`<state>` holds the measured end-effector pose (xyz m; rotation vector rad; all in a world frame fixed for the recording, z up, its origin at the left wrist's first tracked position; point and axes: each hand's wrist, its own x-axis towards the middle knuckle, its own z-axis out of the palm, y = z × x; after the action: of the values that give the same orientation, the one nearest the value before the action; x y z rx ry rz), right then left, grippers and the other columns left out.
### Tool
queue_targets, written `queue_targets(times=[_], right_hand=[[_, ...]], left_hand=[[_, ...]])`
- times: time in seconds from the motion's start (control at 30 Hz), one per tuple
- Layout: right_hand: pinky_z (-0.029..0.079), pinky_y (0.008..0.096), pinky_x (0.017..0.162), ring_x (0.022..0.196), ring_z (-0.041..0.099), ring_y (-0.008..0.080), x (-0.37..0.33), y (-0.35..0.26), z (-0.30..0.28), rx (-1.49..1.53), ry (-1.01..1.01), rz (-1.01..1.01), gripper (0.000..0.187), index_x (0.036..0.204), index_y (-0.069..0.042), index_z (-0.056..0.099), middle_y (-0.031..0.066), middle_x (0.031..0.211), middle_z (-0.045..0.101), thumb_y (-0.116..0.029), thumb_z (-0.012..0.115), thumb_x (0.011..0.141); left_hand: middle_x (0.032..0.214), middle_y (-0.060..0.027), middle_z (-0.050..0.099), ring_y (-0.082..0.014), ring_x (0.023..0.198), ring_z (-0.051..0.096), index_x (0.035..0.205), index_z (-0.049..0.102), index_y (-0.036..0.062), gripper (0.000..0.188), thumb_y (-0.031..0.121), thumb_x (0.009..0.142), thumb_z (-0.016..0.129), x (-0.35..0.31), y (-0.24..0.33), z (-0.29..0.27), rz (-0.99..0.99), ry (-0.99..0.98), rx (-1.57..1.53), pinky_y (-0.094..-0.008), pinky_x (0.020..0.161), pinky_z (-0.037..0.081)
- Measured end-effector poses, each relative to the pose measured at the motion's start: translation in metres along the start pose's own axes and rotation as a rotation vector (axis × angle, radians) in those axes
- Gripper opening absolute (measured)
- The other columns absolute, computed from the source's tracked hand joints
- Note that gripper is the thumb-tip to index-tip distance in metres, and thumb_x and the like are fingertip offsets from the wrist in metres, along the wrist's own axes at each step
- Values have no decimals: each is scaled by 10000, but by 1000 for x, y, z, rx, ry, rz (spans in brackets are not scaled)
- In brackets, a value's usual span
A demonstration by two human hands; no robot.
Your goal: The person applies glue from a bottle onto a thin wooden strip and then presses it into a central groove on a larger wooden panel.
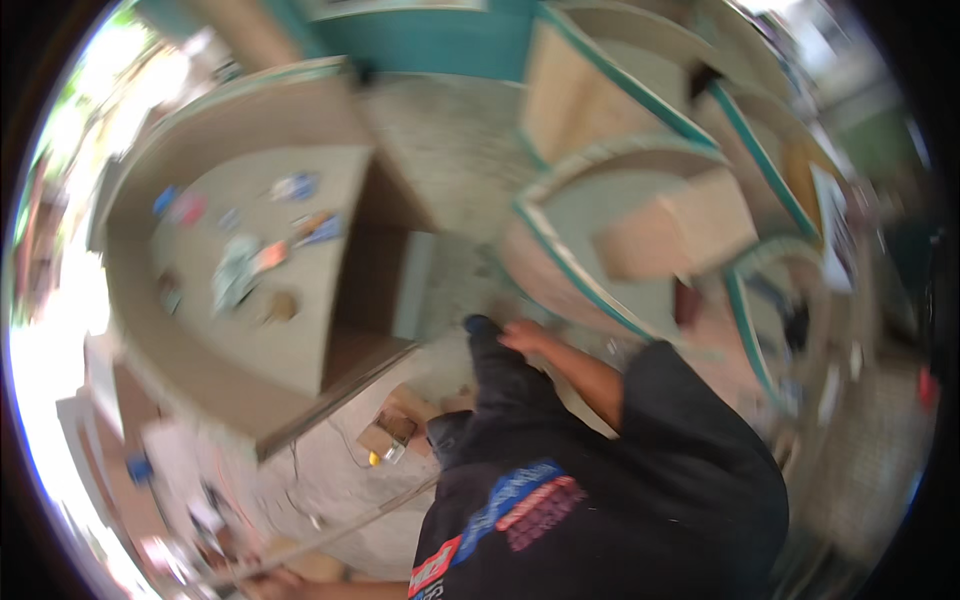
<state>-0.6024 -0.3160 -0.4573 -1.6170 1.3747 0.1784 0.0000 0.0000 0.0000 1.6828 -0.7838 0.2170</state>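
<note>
Low at the lower left, my left hand is closed around a long thin pale strip, which slants up and right toward my body. Blur hides the single fingers. My right hand hangs beside my dark trouser leg, near a curved cabinet with a teal edge. Its fingers are smeared, and I cannot see anything held in it. To the left stands a large half-round brown board unit; on its top lie a pale crumpled cloth, blue packets and other small things.
Several curved units with teal edges crowd the right side; a cardboard box sits in one. An opened small carton, a yellow round item and cords lie on the floor near my feet. A teal wall stands behind.
</note>
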Motion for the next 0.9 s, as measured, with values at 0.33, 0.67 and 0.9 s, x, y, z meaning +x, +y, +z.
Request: queue_targets(times=[0.33,0.67,0.9], right_hand=[[554,320,673,647,682,176,-61,-16,110,805,341,206,319,872,-30,717,87,754,714,-327,608,911],[529,503,708,834,698,397,-167,154,186,-41,23,328,433,801,-3,719,260,876,701,-424,635,855],[521,457,627,718,678,323,-174,164,138,-65,-291,222,381,801,2,703,216,806,690,-363,614,869]], left_hand=[[954,-170,678,-272,819,641,1170,610,-46,444,212,854,786,120,10,116,97,-232,-571,-416,715,531],[1039,-103,617,-193,839,568,1273,547,-8,397,213,947,596,-53,5,34,-135,33,-403,-345,716,491],[1067,-80,558,-158,833,537,1306,509,-23,330,172,1046,452,-211,74,-113,-150,582,-273,-291,683,463]])
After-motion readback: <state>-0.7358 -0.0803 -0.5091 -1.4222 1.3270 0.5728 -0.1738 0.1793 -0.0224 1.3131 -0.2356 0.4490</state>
